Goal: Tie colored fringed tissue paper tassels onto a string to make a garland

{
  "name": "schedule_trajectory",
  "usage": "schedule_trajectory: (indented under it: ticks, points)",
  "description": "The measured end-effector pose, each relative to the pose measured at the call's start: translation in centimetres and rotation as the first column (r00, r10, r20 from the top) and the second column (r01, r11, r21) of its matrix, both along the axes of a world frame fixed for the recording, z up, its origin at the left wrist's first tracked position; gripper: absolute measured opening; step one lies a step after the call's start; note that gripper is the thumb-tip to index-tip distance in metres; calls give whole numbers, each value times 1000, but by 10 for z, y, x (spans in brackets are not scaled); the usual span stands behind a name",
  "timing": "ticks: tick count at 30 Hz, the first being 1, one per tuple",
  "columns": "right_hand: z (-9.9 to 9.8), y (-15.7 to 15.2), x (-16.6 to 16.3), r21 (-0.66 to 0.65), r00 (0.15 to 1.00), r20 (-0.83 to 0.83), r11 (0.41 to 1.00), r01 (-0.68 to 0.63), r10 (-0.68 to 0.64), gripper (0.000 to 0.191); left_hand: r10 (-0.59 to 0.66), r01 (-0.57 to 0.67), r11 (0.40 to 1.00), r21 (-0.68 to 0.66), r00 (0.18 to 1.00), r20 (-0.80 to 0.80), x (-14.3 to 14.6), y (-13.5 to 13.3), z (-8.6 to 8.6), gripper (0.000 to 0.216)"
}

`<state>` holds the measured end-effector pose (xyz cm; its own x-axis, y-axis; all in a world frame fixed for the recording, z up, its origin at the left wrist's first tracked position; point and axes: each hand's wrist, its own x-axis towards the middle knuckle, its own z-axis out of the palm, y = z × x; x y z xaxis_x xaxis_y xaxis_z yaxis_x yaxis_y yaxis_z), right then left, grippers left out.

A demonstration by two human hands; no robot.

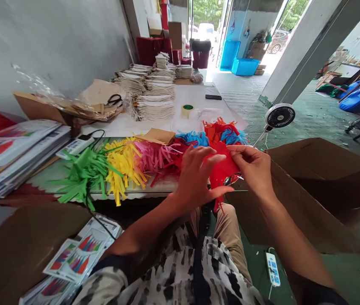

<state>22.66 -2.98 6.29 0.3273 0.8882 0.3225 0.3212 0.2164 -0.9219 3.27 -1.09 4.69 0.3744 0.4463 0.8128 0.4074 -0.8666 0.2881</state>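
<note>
Thumb and fingertips of my right hand (256, 171) pinch the upper edge of a red fringed paper tassel (222, 161); its cut strips hang below over the table's front edge. My left hand (195, 171) hovers at the tassel's left side, fingers spread and thumb apart, holding nothing; whether a fingertip brushes the paper is unclear. Along the table's front lie fringed tassels in green (84, 169), yellow (121, 165), pink (153, 156) and blue (194, 137). More dark red fringe shows partly behind my left hand. A flat piece of brown paper (157, 136) rests on the pink tassel.
Bundled cream-coloured stacks (154, 99), a tape roll (186, 111), a phone (213, 97) and scissors (114, 100) lie further back. Printed packets (15, 144) are piled at left. A small fan (280, 116) and an open cardboard box (297, 195) stand at right; a power strip (272, 269) lies on the floor.
</note>
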Motion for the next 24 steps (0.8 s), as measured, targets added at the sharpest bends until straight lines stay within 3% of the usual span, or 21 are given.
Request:
schedule_trajectory:
  ticks: [6,10,12,14,17,24]
  points:
    - [-1,-3,-5,3,997,71,1000,15,-15,28,19,-19,1000,-4,999,34,22,-11,-19,25]
    - [-4,-11,-4,43,997,45,997,-67,65,35,-60,89,982,-166,983,176,23,-5,-18,14]
    - [-7,-17,-4,80,986,65,984,-157,152,43,-82,184,929,-320,948,307,23,-4,-15,13]
    - [-10,-23,-6,91,973,130,975,-204,191,51,-99,304,837,-454,902,421,22,-2,-11,13]
    - [-15,-27,-8,86,975,169,984,-158,142,46,-119,426,711,-559,857,502,21,0,-8,13]
    - [-19,-27,-5,121,973,186,979,-162,137,29,-181,490,615,-618,851,494,24,-3,-4,15]
